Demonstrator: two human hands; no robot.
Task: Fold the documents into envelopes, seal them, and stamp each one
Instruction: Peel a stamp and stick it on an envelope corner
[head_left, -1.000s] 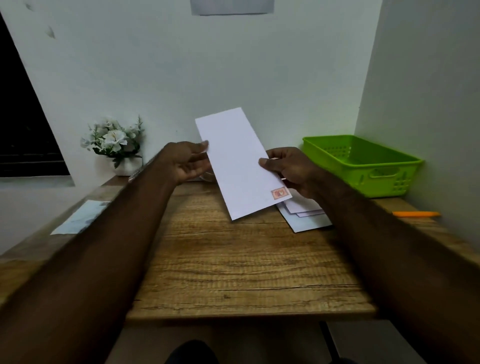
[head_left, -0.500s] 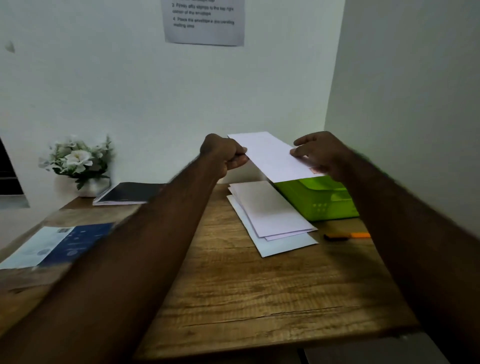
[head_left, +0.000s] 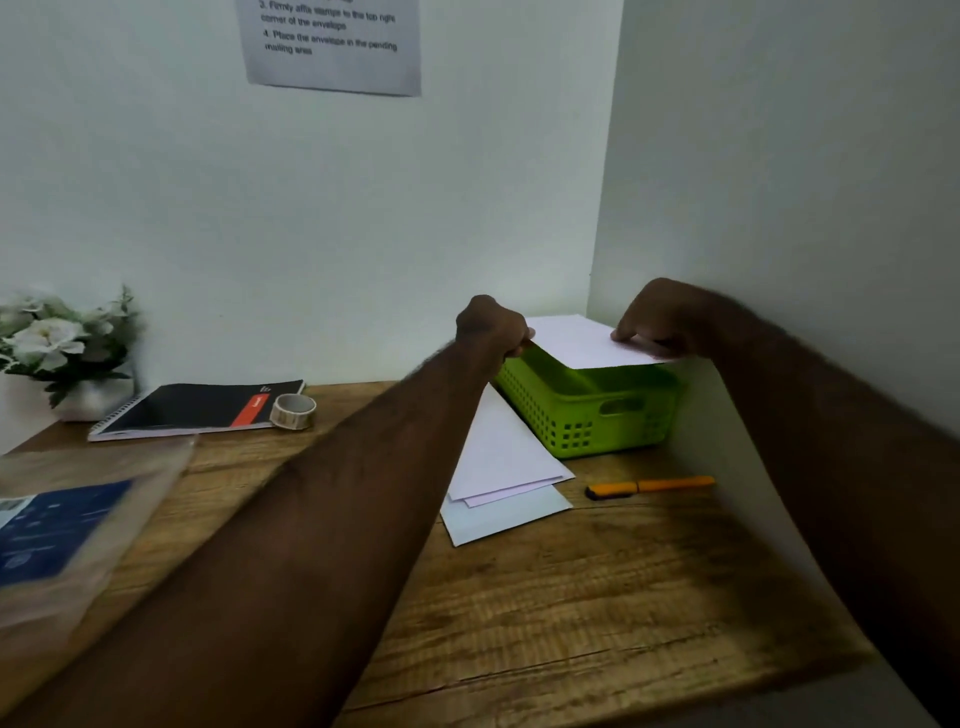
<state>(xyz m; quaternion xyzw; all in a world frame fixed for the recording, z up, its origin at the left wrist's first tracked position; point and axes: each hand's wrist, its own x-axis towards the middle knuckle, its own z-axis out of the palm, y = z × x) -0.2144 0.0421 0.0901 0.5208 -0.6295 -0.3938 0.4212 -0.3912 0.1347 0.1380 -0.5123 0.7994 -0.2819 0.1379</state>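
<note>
A white envelope (head_left: 582, 340) lies flat just above the green basket (head_left: 592, 415) at the back right corner of the desk. My left hand (head_left: 491, 325) pinches its left end with curled fingers. My right hand (head_left: 660, 317) grips its right end, fingers on top, and hides the stamp. A small stack of white envelopes and paper (head_left: 501, 467) lies on the wooden desk (head_left: 545, 597) just left of the basket, partly under my left forearm.
An orange pen (head_left: 649, 487) lies in front of the basket. A black notebook (head_left: 197, 408) and a tape roll (head_left: 293, 410) sit at the back, a flower pot (head_left: 62, 353) at far left. Blue printed sheets (head_left: 57, 530) lie at the left edge. Walls close off back and right.
Both hands carried the stamped envelope from upright over the desk's middle to the right and laid it flat above the green basket. The view turned right with it.
</note>
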